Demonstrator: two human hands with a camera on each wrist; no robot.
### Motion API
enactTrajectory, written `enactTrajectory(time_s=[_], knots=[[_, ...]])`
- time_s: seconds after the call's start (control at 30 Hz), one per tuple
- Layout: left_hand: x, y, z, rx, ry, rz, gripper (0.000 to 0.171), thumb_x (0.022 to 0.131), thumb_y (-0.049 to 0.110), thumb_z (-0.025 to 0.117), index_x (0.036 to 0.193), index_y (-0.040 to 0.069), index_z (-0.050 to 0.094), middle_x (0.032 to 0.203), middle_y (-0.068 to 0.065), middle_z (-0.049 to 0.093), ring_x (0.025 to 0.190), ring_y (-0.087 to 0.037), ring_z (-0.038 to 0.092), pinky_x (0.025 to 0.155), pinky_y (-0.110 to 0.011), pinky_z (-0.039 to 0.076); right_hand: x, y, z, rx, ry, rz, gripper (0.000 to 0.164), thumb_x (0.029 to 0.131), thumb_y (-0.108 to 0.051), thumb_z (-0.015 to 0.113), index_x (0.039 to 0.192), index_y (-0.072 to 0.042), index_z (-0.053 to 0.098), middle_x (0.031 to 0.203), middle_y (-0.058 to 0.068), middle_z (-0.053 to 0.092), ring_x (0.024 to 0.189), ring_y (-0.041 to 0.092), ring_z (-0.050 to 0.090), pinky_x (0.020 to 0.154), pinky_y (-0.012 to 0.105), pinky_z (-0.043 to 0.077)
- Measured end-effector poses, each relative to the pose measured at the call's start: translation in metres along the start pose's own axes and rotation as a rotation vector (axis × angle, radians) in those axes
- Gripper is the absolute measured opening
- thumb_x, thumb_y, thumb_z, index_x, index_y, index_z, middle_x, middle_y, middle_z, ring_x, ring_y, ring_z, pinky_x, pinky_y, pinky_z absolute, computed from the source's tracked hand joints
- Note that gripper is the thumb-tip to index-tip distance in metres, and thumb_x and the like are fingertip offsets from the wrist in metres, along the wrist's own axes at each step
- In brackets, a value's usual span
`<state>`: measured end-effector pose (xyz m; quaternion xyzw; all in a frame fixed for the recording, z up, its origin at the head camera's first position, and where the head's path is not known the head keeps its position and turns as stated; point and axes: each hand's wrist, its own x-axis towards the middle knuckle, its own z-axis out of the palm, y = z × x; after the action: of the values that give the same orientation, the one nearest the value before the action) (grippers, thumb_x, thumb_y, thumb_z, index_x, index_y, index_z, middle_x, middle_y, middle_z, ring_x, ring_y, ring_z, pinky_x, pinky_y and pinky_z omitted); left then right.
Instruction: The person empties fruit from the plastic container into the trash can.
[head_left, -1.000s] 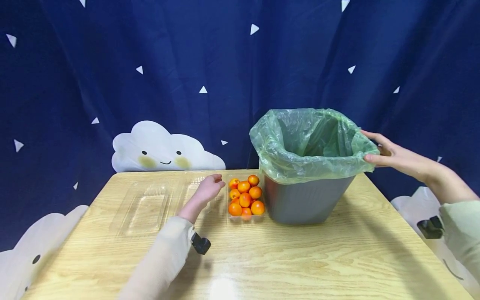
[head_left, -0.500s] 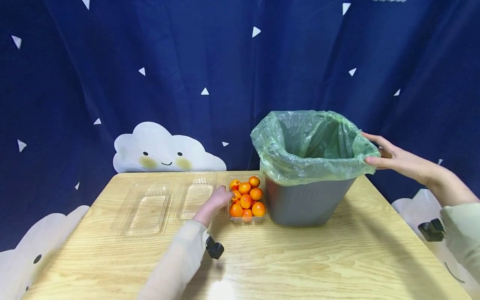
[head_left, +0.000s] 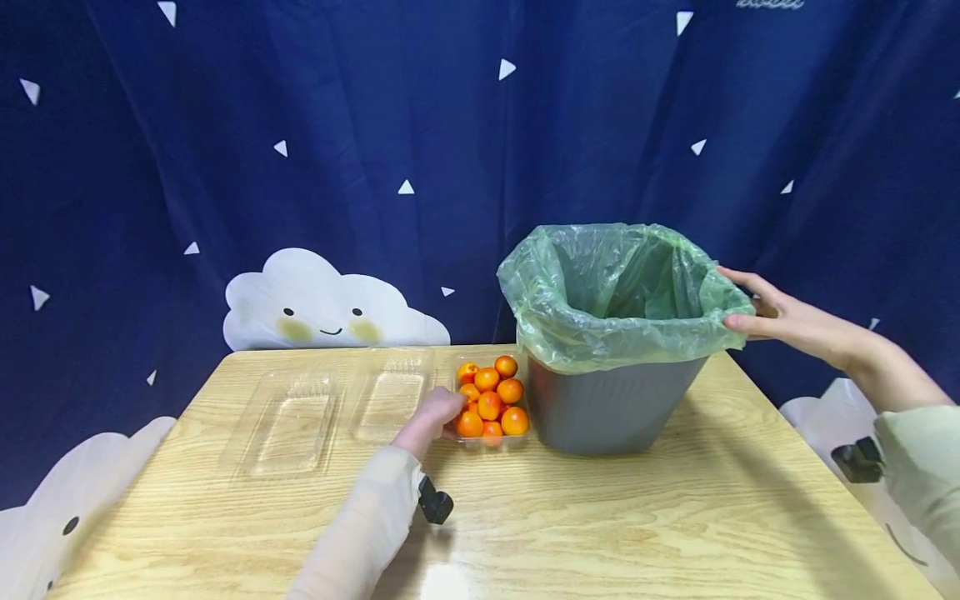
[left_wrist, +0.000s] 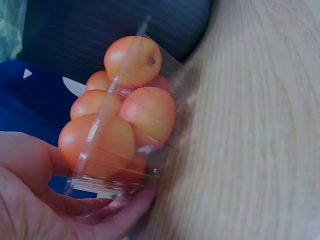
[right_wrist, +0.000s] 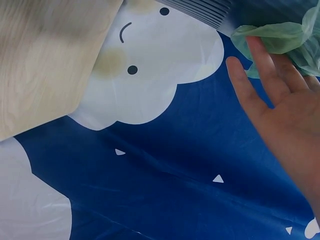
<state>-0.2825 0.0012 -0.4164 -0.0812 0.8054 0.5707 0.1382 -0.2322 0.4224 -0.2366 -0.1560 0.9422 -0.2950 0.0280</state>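
A clear plastic box (head_left: 491, 444) heaped with small orange-red fruits (head_left: 489, 406) stands on the table, left of a grey bin (head_left: 611, 408). My left hand (head_left: 438, 408) is at the box's left side. In the left wrist view, my left hand (left_wrist: 45, 200) grips the box (left_wrist: 170, 65) at its end, with the thumb along the rim and fingers low against the wall. A green bag (head_left: 622, 342) lines the bin and folds over its rim. With fingers spread and nearly straight, my right hand (head_left: 772, 308) touches the bag's right edge; the right wrist view shows fingertips against the green plastic (right_wrist: 280, 37).
Two more clear plastic boxes, one at the far left (head_left: 292, 429) and one nearer the fruit (head_left: 393, 392), lie on the wooden table (head_left: 600, 517). Behind the table hangs a blue curtain (head_left: 360, 100) with white clouds and triangles.
My left hand has moved right and toward me, from above the middle clear box to the side of the fruit box, and has taken hold of it. The right hand stays at the bag.
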Motion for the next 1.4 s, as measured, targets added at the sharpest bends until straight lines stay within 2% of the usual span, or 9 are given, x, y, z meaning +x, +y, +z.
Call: enactTrajectory(time_s=[0.1, 0.27, 0.47, 0.63, 0.83, 0.93, 1.1, 1.23, 1.4], knots=[[0.001, -0.002, 0.0, -0.016, -0.004, -0.005, 0.015, 0.08, 0.0, 0.042, 0.089, -0.006, 0.052, 0.07, -0.007, 0.048, 0.048, -0.014, 0.049, 0.046, -0.032, 0.053, 0.0, 0.0, 0.0, -0.006, -0.006, 0.003, 0.064, 0.095, -0.023, 0.044, 0.146, -0.03, 0.006, 0.131, 0.008, 0.035, 0.094, -0.002, 0.047, 0.084, 0.034, 0.038], [0.002, -0.001, -0.003, -0.042, -0.012, -0.015, 0.011, 0.077, -0.006, 0.039, 0.078, -0.002, 0.05, 0.066, -0.007, 0.047, 0.048, -0.014, 0.048, 0.046, -0.032, 0.053, 0.0, -0.001, -0.001, 0.037, -0.035, 0.008, 0.065, 0.095, -0.024, 0.044, 0.146, -0.031, 0.002, 0.138, 0.015, 0.027, 0.096, -0.009, 0.042, 0.088, 0.056, 0.035], [0.001, 0.003, -0.009, -0.109, -0.061, -0.013, 0.014, 0.084, -0.001, 0.038, 0.091, -0.003, 0.05, 0.069, -0.006, 0.05, 0.053, -0.015, 0.052, 0.056, -0.038, 0.055, 0.0, -0.002, -0.002, 0.017, -0.032, 0.009, 0.065, 0.096, -0.025, 0.043, 0.146, -0.03, 0.002, 0.139, 0.014, 0.026, 0.097, -0.011, 0.041, 0.088, 0.051, 0.038], [-0.003, 0.01, -0.016, -0.144, -0.082, -0.028, 0.012, 0.09, 0.01, 0.041, 0.088, 0.0, 0.048, 0.058, -0.003, 0.046, 0.049, -0.014, 0.049, 0.056, -0.03, 0.054, 0.0, -0.002, -0.002, 0.03, -0.038, 0.013, 0.065, 0.095, -0.025, 0.043, 0.146, -0.03, 0.002, 0.139, 0.015, 0.026, 0.096, -0.011, 0.042, 0.088, 0.056, 0.036], [-0.004, 0.013, -0.027, -0.19, -0.111, -0.024, 0.018, 0.087, 0.017, 0.045, 0.096, 0.002, 0.048, 0.065, -0.003, 0.047, 0.05, -0.013, 0.05, 0.052, -0.025, 0.051, 0.0, -0.001, -0.004, 0.035, -0.039, 0.033, 0.065, 0.094, -0.028, 0.045, 0.145, -0.032, 0.004, 0.135, 0.018, 0.031, 0.095, -0.002, 0.045, 0.087, 0.06, 0.031], [-0.005, 0.014, -0.032, -0.198, -0.152, -0.022, 0.023, 0.087, 0.021, 0.044, 0.097, 0.001, 0.049, 0.069, -0.003, 0.049, 0.052, -0.013, 0.052, 0.055, -0.025, 0.052, 0.001, 0.0, -0.005, 0.036, -0.039, 0.04, 0.066, 0.094, -0.029, 0.045, 0.145, -0.032, 0.004, 0.134, 0.02, 0.031, 0.1, 0.009, 0.046, 0.087, 0.061, 0.029], [-0.008, 0.018, -0.044, -0.229, -0.211, -0.027, 0.022, 0.088, 0.026, 0.045, 0.085, 0.005, 0.051, 0.062, 0.001, 0.048, 0.05, -0.01, 0.049, 0.057, -0.025, 0.052, 0.0, -0.001, -0.006, 0.04, -0.046, 0.044, 0.067, 0.094, -0.028, 0.046, 0.145, -0.031, 0.003, 0.134, 0.022, 0.031, 0.107, 0.026, 0.045, 0.087, 0.062, 0.028], [-0.008, 0.018, -0.055, -0.246, -0.26, -0.016, 0.025, 0.089, 0.028, 0.046, 0.072, 0.009, 0.049, 0.055, 0.005, 0.044, 0.051, -0.008, 0.048, 0.056, -0.023, 0.051, 0.0, -0.002, -0.007, 0.037, -0.052, 0.045, 0.066, 0.094, -0.028, 0.046, 0.145, -0.031, 0.003, 0.132, 0.022, 0.035, 0.105, 0.019, 0.045, 0.088, 0.062, 0.028], [-0.01, 0.021, -0.066, -0.229, -0.272, -0.011, 0.029, 0.09, 0.03, 0.044, 0.074, 0.008, 0.052, 0.055, 0.004, 0.051, 0.05, -0.008, 0.051, 0.052, -0.02, 0.048, 0.0, -0.002, -0.007, 0.024, -0.057, 0.054, 0.067, 0.093, -0.032, 0.045, 0.145, -0.032, 0.002, 0.124, 0.022, 0.04, 0.106, 0.03, 0.044, 0.086, 0.063, 0.028]])
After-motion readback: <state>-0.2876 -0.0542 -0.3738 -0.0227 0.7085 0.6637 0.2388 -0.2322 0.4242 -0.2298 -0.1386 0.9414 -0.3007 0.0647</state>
